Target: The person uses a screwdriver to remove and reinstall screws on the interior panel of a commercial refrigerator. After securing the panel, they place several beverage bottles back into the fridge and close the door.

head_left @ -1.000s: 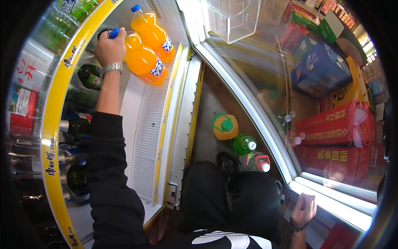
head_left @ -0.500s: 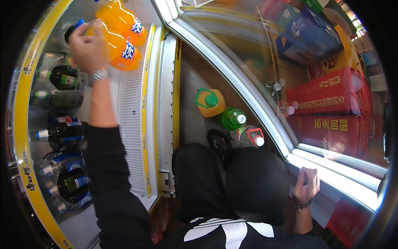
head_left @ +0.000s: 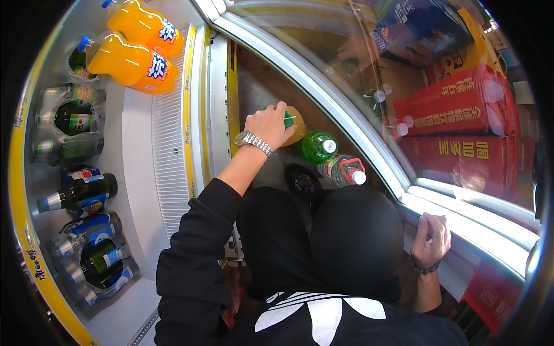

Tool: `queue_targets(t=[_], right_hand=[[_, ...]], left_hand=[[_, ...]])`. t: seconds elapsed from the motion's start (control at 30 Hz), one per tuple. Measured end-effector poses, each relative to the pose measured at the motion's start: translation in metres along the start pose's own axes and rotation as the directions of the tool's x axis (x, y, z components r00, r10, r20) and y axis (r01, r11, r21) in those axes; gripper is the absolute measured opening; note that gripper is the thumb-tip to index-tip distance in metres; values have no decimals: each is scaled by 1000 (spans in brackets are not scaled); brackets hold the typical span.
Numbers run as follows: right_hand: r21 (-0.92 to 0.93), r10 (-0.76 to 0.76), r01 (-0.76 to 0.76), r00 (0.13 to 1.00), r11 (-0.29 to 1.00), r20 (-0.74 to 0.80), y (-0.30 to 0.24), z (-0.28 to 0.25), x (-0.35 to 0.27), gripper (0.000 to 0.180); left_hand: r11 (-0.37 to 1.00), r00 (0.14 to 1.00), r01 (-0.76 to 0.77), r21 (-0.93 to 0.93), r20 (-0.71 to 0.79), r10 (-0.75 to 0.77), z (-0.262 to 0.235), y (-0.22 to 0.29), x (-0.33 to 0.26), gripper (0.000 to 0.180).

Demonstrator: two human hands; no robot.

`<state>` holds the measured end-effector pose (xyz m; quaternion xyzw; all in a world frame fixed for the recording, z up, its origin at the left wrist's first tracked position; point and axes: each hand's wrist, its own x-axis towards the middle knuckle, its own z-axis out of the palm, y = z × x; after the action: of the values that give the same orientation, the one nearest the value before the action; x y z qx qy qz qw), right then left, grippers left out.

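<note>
My left hand reaches down to a jug of orange drink on the floor, its fingers closed over the green cap and handle. Beside the jug stand a green soda bottle and a clear bottle with a red handle and white cap. My right hand is by the lower frame of the glass door. Its fingers are loosely curled, and I see nothing in them. Two orange soda bottles lie at the far end of the fridge shelf.
Dark green bottles, some in shrink-wrapped packs, lie along the fridge's left side. A ribbed white strip and yellow-edged sill border the opening. Red cartons and a blue box show beyond the glass. My knees are close to the floor bottles.
My left hand has left the orange soda bottles in the fridge and moved right and down to the jug. Those two bottles lie without a hand on them. My right hand stays by the door.
</note>
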<state>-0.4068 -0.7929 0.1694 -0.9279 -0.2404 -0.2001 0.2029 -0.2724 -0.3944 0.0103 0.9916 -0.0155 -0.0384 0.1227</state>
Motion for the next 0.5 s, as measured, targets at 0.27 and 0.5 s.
queue_targets(t=[0.27,0.5], right_hand=[[14,25,-25,999,1000,-24,2,-2,-2,19],[31,31,-30,999,999,-26,7,-1,-8,21]], left_hand=[[988,997,76,-132,30,-73,2,-10,-4,44],[977,990,-72,-200,107,94,-16,-51,-17,36]])
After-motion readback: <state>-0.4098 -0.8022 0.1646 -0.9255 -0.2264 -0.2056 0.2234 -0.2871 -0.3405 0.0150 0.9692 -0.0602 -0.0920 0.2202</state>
